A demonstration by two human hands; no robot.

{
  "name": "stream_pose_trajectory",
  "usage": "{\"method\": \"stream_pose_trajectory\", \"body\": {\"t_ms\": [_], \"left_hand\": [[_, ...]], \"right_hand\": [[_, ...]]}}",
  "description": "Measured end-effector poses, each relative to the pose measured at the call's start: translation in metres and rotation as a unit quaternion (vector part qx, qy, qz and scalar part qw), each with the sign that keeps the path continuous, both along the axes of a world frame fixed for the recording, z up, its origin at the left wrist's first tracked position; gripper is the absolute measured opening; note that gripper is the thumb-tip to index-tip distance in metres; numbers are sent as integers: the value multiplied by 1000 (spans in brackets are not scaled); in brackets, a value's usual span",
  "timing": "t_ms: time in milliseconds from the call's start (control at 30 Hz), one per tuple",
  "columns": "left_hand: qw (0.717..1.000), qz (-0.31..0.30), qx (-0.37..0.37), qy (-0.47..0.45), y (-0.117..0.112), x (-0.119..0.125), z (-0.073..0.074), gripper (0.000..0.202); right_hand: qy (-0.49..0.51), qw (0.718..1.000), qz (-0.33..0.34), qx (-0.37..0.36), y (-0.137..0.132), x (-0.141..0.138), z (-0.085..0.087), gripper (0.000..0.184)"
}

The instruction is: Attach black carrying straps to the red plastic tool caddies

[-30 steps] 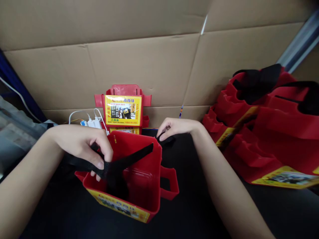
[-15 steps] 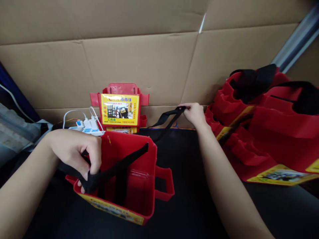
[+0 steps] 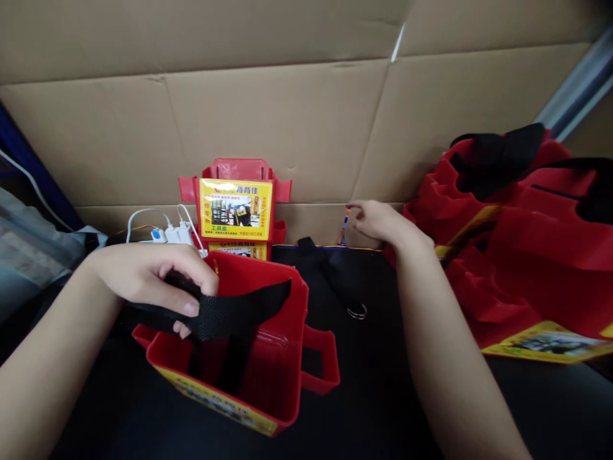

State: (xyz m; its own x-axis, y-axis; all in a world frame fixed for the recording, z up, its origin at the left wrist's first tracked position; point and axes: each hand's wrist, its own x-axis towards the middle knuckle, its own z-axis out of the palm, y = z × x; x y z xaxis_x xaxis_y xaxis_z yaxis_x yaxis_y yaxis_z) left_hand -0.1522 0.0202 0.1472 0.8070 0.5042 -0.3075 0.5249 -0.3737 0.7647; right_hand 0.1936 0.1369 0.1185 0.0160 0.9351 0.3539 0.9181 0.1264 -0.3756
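My left hand (image 3: 153,278) is closed on a black webbing strap (image 3: 239,306) that runs across the open top of a red plastic box (image 3: 287,370) with a yellow label along its front. The strap passes out through the box's far wall, and its free end (image 3: 335,275) lies slack on the dark table, ending in a small metal ring (image 3: 357,312). My right hand (image 3: 378,222) hovers near the cardboard wall, fingers loosely curved and apart, holding nothing, just beside a thin pen-like stick (image 3: 343,227).
A second red box with a yellow picture label (image 3: 235,207) stands against the cardboard wall (image 3: 287,128). A white power strip with cables (image 3: 167,235) lies to its left. A pile of red boxes with black straps (image 3: 517,217) fills the right side.
My right hand pulled the strap's free end up and to the right, then let it go; it now lies on the table. My left hand kept its grip on the strap.
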Motion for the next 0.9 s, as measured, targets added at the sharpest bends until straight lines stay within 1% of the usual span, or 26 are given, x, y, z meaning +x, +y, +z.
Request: {"method": "stream_pose_trajectory", "body": {"t_ms": [33,67,100,133,167,200,233,267,300,367,400,467,533,600,667,733,767,833,900], "left_hand": [[1000,-1,10,-14,-1,1,2,21],[999,-5,21,-30,-1,3,4,21],[998,-9,32,-46,-1,5,6,20],[997,-12,46,-66,-1,6,8,19],[994,-12,62,-89,0,8,9,18],[990,-7,79,-115,0,9,9,17],[985,-1,95,-147,1,9,10,17],[978,7,108,-178,2,8,9,18],[973,14,118,-199,3,6,8,19],[970,24,127,-204,6,0,3,26],[972,27,129,-197,7,-5,0,31],[974,32,120,-191,9,-15,-7,41],[970,33,104,-219,11,-23,-12,48],[964,52,109,-238,12,-27,-13,52],[958,81,134,-239,11,-24,-9,48],[959,94,157,-216,9,-13,-3,36],[962,89,165,-198,8,-6,0,28],[968,70,182,-160,7,10,6,17],[970,62,193,-135,6,26,10,12]], "right_hand": [[-1,999,41,11,-13,-12,7,42],[25,989,138,39,-28,-26,15,40],[54,969,237,45,-44,-42,21,40],[74,940,331,32,-60,-57,26,42],[80,909,409,11,-75,-72,28,46],[66,882,467,-13,-87,-85,29,54],[39,859,510,-32,-96,-95,27,58],[11,840,540,-49,-101,-103,24,59],[-18,828,557,-68,-103,-109,21,56],[-62,818,562,-107,-99,-112,13,45],[-75,819,554,-127,-94,-111,11,40],[-90,833,523,-158,-84,-104,8,33],[-96,846,493,-180,-74,-93,8,29],[-98,855,472,-192,-67,-81,12,29],[-95,863,463,-178,-67,-71,17,34],[-80,871,469,-125,-73,-67,24,38],[-60,870,481,-92,-79,-68,28,39],[11,856,516,-40,-93,-75,32,38],[91,848,522,-30,-107,-87,33,42]]}}
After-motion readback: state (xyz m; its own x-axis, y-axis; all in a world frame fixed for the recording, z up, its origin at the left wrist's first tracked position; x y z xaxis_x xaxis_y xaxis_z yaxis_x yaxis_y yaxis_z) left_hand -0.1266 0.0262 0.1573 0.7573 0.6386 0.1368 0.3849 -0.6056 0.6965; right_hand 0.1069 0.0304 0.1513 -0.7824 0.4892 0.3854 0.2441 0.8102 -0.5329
